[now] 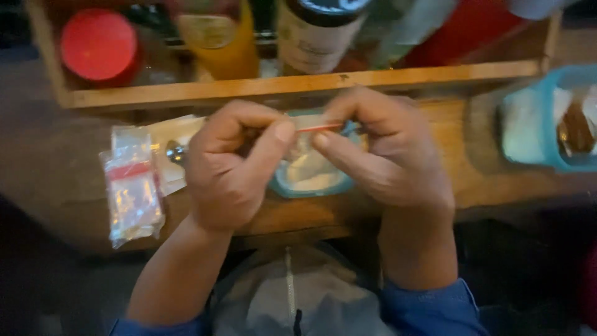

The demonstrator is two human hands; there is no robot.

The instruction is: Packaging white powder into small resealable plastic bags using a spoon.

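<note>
Both hands work over a shallow teal plastic tub (287, 186) of pale powdery lumps, which sits on a worn wooden shelf (479, 168) and serves here as the landmark. Directly above the tub, the left hand (233, 165) and the right hand (382, 149) pinch the two ends of a small clear plastic zip bag with a red seal strip (318, 126) — thumb against forefinger on each side, both closed on the strip, the bag hanging between them over the tub's contents. The bag looks thin, light and limp; such film is likely slippery and would crumple or slide if squeezed in its middle, so the stiffer ridge of the seal strip seems the surest place to hold, one pinch near each corner, as the hands do now. Whether the seal is open or pressed closed cannot be told, since the picture is soft there. To the left of the tub lies a small stack of empty clear zip bags with red strips (130, 186), flat on the shelf, and between that stack and the tub something small and shiny shows — possibly a spoon, too blurred to say. Behind the tub stands a wooden rack (298, 84) holding a jar with a round red lid (98, 43) and several bottles. To the right of the tub, well apart, is a larger light blue plastic container (550, 118).
</note>
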